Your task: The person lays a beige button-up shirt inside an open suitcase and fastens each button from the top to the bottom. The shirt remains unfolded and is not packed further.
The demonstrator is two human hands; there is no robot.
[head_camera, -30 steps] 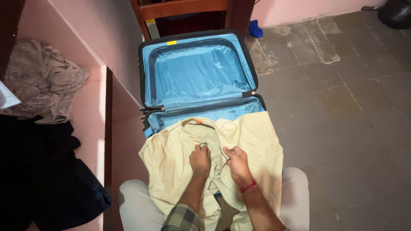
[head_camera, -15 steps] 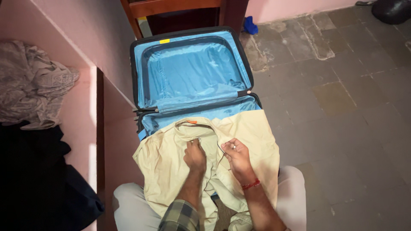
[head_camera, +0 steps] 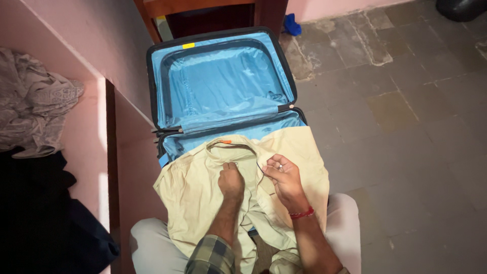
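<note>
A cream shirt (head_camera: 203, 193) lies spread over the person's lap and the near edge of the open blue-lined suitcase (head_camera: 223, 81), which serves as the landmark here; the shirt's collar, with a small orange tab, sits just at the near rim of the suitcase's lower half. The left hand (head_camera: 231, 181) rests on the shirt front just below the collar, its grip closed in a pinch on the placket near the top button. The right hand (head_camera: 285, 180), with a red thread at its wrist, is just beside it toward the suitcase's right side, fingers half curled and holding the opposite front edge of the shirt lifted. Compared with a second ago, both hands have crept up the shirt toward the suitcase, from mid-chest to just under the collar, and the right hand has loosened from a tight pinch to a more open hold. That suggests the work on the shirt front has reached its top end. Left of the suitcase, a pink ledge (head_camera: 86, 116) carries a crumpled pale cloth (head_camera: 35, 111) and a dark garment (head_camera: 40, 213); beyond the suitcase stands a wooden chair (head_camera: 203, 7) on the stone floor (head_camera: 406, 127).
</note>
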